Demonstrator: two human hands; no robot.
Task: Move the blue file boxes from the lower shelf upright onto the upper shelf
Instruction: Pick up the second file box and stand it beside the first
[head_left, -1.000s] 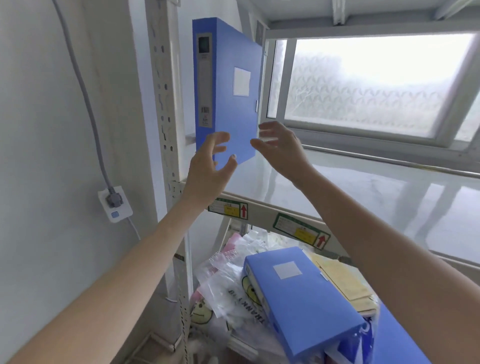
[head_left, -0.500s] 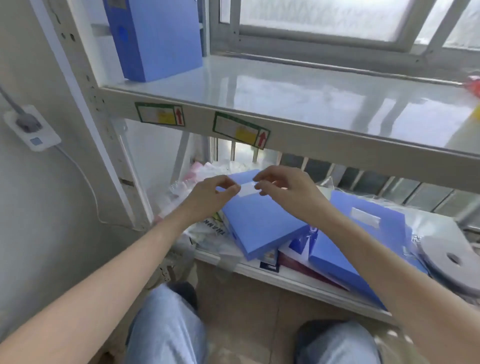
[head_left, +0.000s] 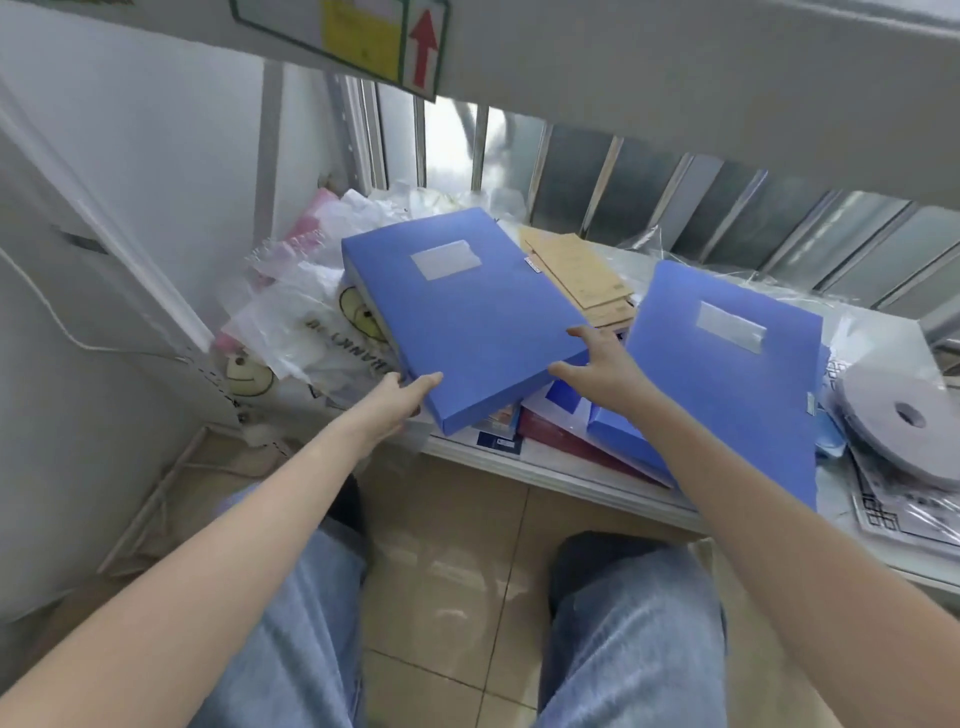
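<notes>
A blue file box (head_left: 462, 317) lies flat and tilted on a pile on the lower shelf (head_left: 566, 480), its white label facing up. My left hand (head_left: 397, 402) grips its near left corner, thumb on top and fingers under. My right hand (head_left: 597, 366) holds its near right edge. A second blue file box (head_left: 727, 374) lies flat to the right, partly hidden by my right forearm. The front rail of the upper shelf (head_left: 675, 62) crosses the top of the view; its surface is out of sight.
Plastic bags (head_left: 306, 312) with smiley faces crowd the shelf's left end. Brown envelopes (head_left: 582, 275) lie behind the boxes, and red and white folders (head_left: 556, 431) lie beneath them. A grey tape roll (head_left: 904, 421) sits at the right. My knees and the tiled floor are below.
The view dropped from the upper shelf, where one box stands upright, to the lower shelf. Both hands came down and took hold of the flat box's near corners.
</notes>
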